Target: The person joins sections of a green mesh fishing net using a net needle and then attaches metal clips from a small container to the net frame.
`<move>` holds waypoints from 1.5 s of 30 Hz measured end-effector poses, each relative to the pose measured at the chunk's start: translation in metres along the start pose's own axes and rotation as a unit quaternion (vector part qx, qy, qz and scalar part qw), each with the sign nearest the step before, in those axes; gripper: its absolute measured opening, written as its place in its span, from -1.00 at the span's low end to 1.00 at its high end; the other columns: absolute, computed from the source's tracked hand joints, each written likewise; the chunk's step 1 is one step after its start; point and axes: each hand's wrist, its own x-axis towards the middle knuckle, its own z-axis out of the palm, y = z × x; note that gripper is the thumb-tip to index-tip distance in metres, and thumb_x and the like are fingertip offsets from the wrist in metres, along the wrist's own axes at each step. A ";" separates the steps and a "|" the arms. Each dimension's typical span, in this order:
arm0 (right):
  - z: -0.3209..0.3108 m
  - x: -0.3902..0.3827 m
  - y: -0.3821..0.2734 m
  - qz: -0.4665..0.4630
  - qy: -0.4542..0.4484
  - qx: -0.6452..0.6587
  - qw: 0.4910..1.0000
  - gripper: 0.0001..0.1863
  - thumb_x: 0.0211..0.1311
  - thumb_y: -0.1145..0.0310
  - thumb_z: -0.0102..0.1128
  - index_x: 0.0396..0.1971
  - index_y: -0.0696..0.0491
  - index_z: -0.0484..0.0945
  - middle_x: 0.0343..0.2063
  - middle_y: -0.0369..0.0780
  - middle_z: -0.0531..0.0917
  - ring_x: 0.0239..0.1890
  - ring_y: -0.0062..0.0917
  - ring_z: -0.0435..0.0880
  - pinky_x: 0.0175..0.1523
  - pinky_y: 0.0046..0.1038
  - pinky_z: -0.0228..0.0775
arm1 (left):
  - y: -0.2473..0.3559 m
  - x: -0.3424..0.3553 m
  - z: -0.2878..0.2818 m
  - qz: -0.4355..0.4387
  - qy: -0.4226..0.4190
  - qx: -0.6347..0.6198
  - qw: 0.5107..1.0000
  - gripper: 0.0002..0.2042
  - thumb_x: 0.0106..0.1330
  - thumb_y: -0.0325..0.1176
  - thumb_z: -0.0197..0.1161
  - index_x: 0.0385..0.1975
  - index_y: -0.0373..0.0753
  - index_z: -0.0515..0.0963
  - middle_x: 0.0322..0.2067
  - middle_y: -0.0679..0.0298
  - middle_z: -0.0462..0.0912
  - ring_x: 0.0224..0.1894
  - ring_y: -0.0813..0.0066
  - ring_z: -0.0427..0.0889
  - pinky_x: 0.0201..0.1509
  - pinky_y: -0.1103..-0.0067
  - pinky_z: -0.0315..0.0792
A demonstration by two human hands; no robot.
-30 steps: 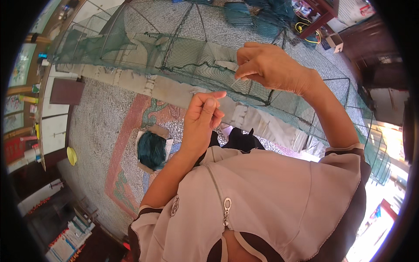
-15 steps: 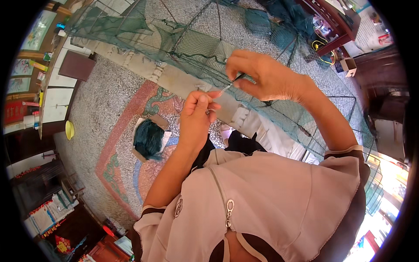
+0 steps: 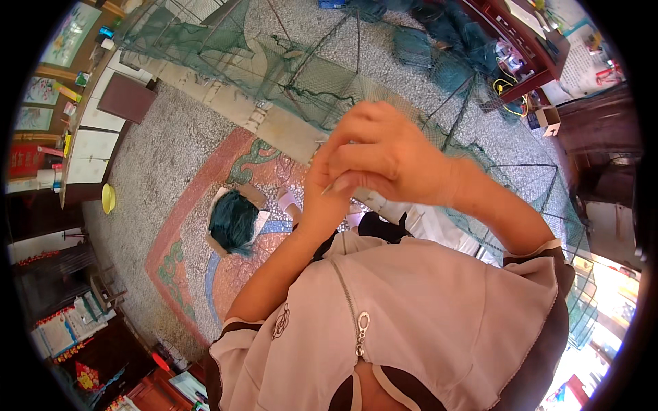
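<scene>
"Both hands have come together: the right hand (image 3: 391, 151) has swung in over the left hand (image 3: 319, 188), where half a second ago a gap with a thin pale strand lay between them."

"What has the grip got?"

"I can't tell. Right fingers curl across the left ones, all bunched up, and anything pinched there is hidden or blurred."

"And the green netting (image 3: 312, 109)?"

"Just beyond the hands, spread in a long slant from upper left to lower right. Fine, see-through mesh, propped out by dark rods (image 3: 524, 165), gathering darker along its seams. From where I stand the right hand overlaps it, but I can't say whether they touch."

"Where does it end on this side?"

"Its near edge runs along a pale strip (image 3: 281, 130). On the person's side of that, a cardboard box (image 3: 252, 195) of dark green fibre (image 3: 233, 222) sits on the floor, left of the left forearm."

"Any room to shift?"

"Leftward, yes: speckled floor (image 3: 144, 164) stretches from the box to the white cabinets (image 3: 92, 145), with a yellow basin (image 3: 108, 198) near them. Rightward, the forearm crosses in front of the mesh and rods, so it's tighter."
</scene>
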 end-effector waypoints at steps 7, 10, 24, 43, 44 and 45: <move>-0.026 0.012 -0.033 0.125 0.163 0.282 0.937 -0.91 0.31 0.34 0.08 -0.33 0.03 0.44 -0.53 -0.30 0.56 -0.56 -0.60 0.55 -0.47 -0.59 0.34 | 0.028 0.001 0.038 0.182 0.038 0.241 0.953 -0.80 0.19 -0.59 0.17 -0.19 -0.28 0.46 -0.39 0.29 0.46 -0.36 0.49 0.47 -0.33 0.64 0.35; -0.045 0.014 -0.038 0.168 0.160 0.409 0.882 -0.88 0.34 0.44 0.03 -0.23 0.16 0.37 -0.44 -0.29 0.53 -0.39 -0.64 0.53 -0.27 -0.58 0.39 | 0.030 0.008 0.033 0.191 0.028 0.297 0.935 -0.85 0.18 -0.52 0.25 -0.27 -0.28 0.49 -0.46 0.28 0.46 -0.37 0.47 0.45 -0.28 0.59 0.35; -0.101 0.029 -0.027 0.014 0.194 0.068 0.978 -0.88 0.33 0.39 0.03 -0.31 0.14 0.43 -0.60 -0.30 0.50 -0.59 -0.63 0.50 -0.34 -0.56 0.46 | 0.033 0.013 0.003 0.096 0.022 0.101 0.990 -0.84 0.36 -0.26 0.13 -0.34 -0.22 0.49 -0.32 0.36 0.55 -0.30 0.69 0.46 -0.30 0.73 0.30; -0.074 -0.017 0.018 0.059 -0.080 -0.104 0.990 -0.91 0.07 0.52 0.21 -0.38 0.11 0.53 -0.40 -0.26 0.50 -0.27 -0.41 0.52 -0.19 -0.45 0.38 | 0.018 0.017 -0.013 0.010 0.038 -0.141 0.989 -0.90 0.40 -0.31 0.05 -0.33 -0.17 0.39 -0.33 0.31 0.51 -0.44 0.63 0.44 -0.51 0.72 0.25; -0.066 -0.020 0.024 0.088 -0.086 -0.101 0.987 -0.90 0.05 0.51 0.22 -0.39 0.09 0.55 -0.40 -0.27 0.51 -0.27 -0.39 0.52 -0.20 -0.42 0.38 | 0.017 0.016 -0.012 0.011 0.039 -0.140 0.989 -0.90 0.40 -0.31 0.05 -0.33 -0.17 0.39 -0.33 0.31 0.51 -0.44 0.63 0.44 -0.51 0.72 0.25; -0.060 -0.021 0.029 0.117 -0.092 -0.098 0.984 -0.90 0.02 0.50 0.23 -0.40 0.06 0.57 -0.41 -0.28 0.52 -0.28 -0.36 0.52 -0.21 -0.39 0.39 | 0.014 0.016 -0.012 0.007 0.040 -0.142 0.989 -0.90 0.41 -0.31 0.04 -0.33 -0.17 0.38 -0.33 0.30 0.52 -0.45 0.65 0.44 -0.53 0.73 0.25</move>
